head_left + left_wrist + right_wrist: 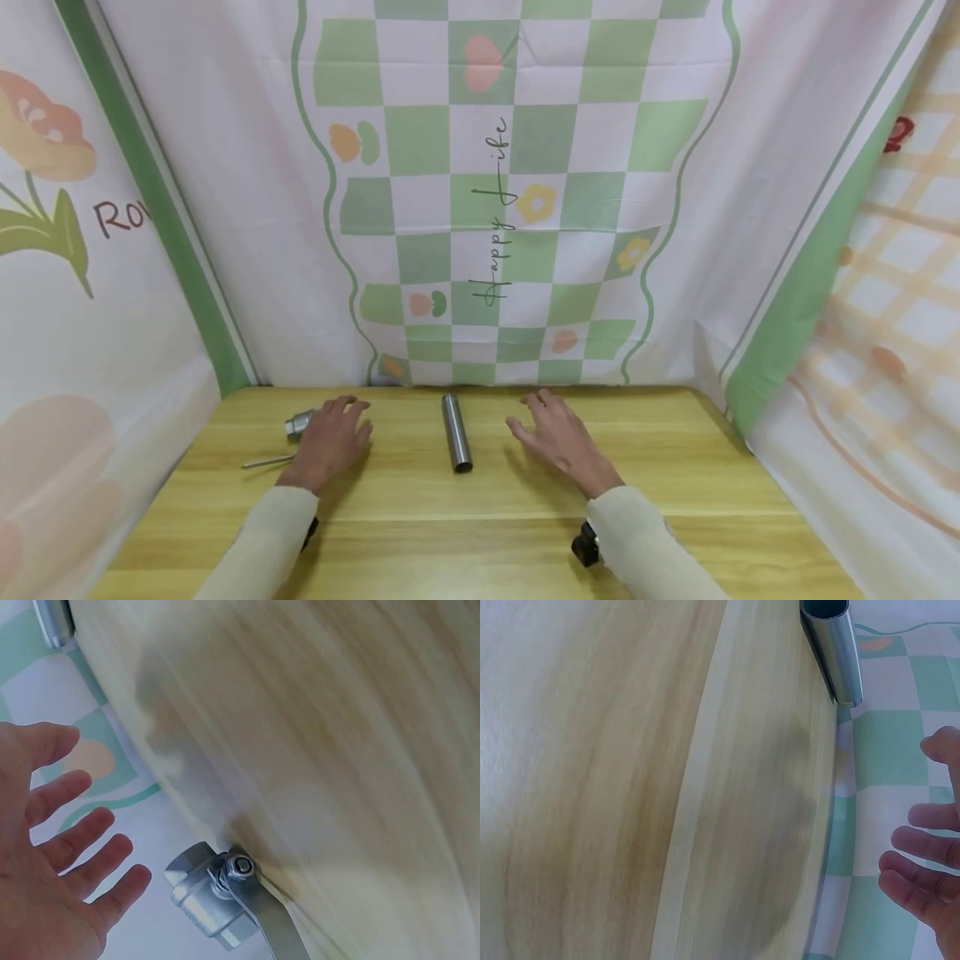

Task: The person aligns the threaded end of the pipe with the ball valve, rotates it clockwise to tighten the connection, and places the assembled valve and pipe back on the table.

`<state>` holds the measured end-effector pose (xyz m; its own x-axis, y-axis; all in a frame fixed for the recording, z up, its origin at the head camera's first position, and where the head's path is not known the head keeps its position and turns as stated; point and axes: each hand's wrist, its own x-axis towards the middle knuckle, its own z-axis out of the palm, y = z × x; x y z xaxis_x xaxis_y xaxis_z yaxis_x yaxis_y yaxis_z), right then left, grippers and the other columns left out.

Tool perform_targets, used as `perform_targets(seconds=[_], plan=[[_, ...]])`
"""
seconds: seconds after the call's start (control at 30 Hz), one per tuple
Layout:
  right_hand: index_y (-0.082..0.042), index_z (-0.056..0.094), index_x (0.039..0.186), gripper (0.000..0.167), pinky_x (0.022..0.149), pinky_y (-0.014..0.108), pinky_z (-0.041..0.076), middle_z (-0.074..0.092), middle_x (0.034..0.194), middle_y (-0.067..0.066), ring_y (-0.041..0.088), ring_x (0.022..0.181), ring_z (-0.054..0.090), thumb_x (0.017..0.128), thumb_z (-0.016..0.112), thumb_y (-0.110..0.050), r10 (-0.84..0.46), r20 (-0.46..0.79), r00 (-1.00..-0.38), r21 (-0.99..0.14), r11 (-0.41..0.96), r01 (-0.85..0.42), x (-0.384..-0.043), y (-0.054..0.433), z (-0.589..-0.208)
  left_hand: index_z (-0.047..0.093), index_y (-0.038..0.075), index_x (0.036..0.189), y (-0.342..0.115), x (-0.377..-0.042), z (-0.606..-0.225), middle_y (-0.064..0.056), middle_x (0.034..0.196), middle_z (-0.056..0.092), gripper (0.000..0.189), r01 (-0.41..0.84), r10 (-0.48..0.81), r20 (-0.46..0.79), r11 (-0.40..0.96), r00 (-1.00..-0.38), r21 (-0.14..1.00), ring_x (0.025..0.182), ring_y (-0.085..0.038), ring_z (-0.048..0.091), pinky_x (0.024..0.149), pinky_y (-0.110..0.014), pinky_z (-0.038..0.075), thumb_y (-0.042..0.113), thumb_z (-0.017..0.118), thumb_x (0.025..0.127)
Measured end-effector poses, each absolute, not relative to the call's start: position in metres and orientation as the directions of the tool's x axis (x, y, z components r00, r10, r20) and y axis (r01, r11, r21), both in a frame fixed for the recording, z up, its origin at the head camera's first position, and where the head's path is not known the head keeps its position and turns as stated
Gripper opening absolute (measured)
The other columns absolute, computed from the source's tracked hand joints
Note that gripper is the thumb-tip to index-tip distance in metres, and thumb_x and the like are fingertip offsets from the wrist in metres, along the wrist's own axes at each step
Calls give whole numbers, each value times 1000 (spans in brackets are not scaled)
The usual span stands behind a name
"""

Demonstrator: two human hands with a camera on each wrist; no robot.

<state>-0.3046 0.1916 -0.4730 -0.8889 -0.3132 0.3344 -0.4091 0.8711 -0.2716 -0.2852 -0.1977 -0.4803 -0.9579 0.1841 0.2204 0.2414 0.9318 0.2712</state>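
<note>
A metal ball valve point(210, 894) with a flat lever handle point(271, 919) lies at the left of the table; in the head view my left hand point(332, 442) partly covers it. That hand point(60, 847) holds nothing, its fingers spread and loosely bent. Between my hands lies a shiny hollow steel tube point(457, 435), its open end toward me. My right hand point(561, 437) hovers over the table to the right of the tube, fingers relaxed and holding nothing. In the right wrist view the tube point(835, 656) shows at the top, apart from the right hand's fingers point(922, 840).
A wooden table point(450, 542) spans the front. Behind it hangs a green-and-white checked cloth point(480, 250) reaching the back edge, with printed cloths point(60, 333) at both sides. Each wrist wears a black camera, the right one point(586, 546) showing below its sleeve.
</note>
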Motion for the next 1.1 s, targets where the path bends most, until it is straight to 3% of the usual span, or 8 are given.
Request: perform_targets(seconds=[0.43,0.73,1.1], plan=[[1,71,123,40,84,47,62,71,115,17,31,99,70,102,75,-33,-313,408,-858,-272,855,-442,-304,183,-473,68,3,136,-211,-287,-477,-24,139,66,34,251,185,258,935,-948,250,129,-44,62,103,-60,56,21,69,107],[-1,73,108,28,79,41,60,70,101,12,24,90,67,101,76,-28,-324,401,-857,-271,852,-448,-305,178,-473,70,1,132,-224,-289,-473,-25,136,67,31,248,189,250,941,-950,232,127,-46,63,101,-61,57,17,70,105],[-5,73,96,26,79,39,58,70,93,9,21,85,65,99,78,-30,-252,374,-893,-379,837,-395,-305,168,-470,69,-1,133,-241,-289,-470,-26,135,67,33,214,152,241,943,-959,255,127,-47,61,98,-62,57,15,70,104]])
